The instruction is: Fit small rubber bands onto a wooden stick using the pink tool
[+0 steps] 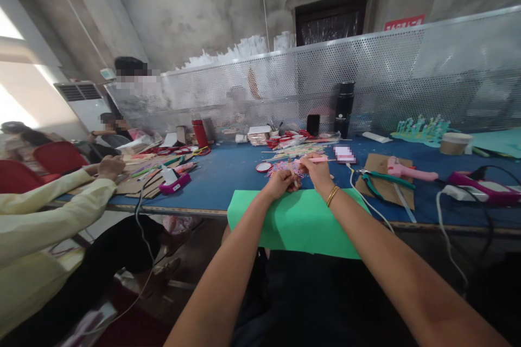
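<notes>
My right hand [317, 173], with a gold bracelet at the wrist, is closed around a slim pink pen-like tool [321, 159]. Close beside it, my left hand [281, 183] has its fingers pinched together, and whatever they hold is too small to make out. Both hands rest at the table's front edge over a green sheet [305, 222] that hangs down toward my lap. Just behind the fingers lies a pile of thin pink and purple pieces [277, 168]. A round, red-rimmed dish [264, 167] sits left of the pile.
Thin sticks [301, 150] lie behind the pile. At right are green-handled pliers [386, 178] and a pink glue gun [411, 170] on cardboard [376, 164], plus a paper cup [455, 143]. A black bottle [344, 108] stands behind. A co-worker's hands [109, 166] are at left.
</notes>
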`<state>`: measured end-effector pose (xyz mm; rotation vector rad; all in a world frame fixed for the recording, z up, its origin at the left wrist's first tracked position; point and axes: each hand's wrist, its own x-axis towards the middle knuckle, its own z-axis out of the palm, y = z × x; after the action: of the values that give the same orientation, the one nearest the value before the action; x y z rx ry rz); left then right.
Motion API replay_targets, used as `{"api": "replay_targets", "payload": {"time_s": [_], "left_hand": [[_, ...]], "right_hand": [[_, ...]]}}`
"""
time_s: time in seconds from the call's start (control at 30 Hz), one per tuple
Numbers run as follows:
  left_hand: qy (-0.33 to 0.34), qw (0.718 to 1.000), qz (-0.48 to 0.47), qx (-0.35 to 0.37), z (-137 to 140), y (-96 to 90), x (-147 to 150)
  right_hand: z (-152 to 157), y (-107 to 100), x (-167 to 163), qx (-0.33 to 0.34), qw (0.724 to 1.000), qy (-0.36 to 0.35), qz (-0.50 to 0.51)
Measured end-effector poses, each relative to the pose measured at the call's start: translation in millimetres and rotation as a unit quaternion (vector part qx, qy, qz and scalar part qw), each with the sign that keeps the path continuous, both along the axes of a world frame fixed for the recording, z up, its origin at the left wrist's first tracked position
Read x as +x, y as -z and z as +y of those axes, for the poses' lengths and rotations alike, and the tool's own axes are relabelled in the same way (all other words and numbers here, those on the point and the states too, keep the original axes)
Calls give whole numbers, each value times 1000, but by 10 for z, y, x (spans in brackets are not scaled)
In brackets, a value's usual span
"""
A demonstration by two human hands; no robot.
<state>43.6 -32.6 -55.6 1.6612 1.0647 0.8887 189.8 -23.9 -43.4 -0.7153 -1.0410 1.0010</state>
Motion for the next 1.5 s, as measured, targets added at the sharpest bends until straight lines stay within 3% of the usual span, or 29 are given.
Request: {"api": "replay_targets", "payload": {"time_s": [0.13, 0.3, 0.47, 0.6, 0.77, 0.9, 1.07, 1.2, 1.4, 1.5], "left_hand": [[3, 1000, -3, 6, -5, -9, 0], [-1, 1000, -1, 5, -9, -5, -3], [4, 1000, 1, 12, -5, 2, -2], [0, 1000, 2, 5, -6, -3, 0], [-3, 1000, 2, 2, -17, -17, 6], [-7, 1000, 5, 3, -24, -22, 10], [-3, 1000, 2, 4, -27, -21, 6], [-10, 1000, -1, 1, -21, -13, -2], [-2, 1000, 1, 3, -23, -17, -7], [-2, 1000, 2, 2, -24, -20, -4]], "right_hand": [[-2, 4, -12, -4, 999, -44, -4], [8, 9, -6, -7, 1000, 0, 6], [0, 6, -7, -10, 999, -52, -7], [7, 10, 4, -12, 1000, -6, 0], [1, 6, -1, -5, 999, -51, -19], [4, 6, 3, -15, 1000, -1, -6], [11, 18, 6, -10, 998, -48, -26], [14, 13, 15, -15, 1000, 3, -6], [11, 7, -3, -11, 999, -46, -17], [27, 20, 3, -15, 1000, -3, -14]]}}
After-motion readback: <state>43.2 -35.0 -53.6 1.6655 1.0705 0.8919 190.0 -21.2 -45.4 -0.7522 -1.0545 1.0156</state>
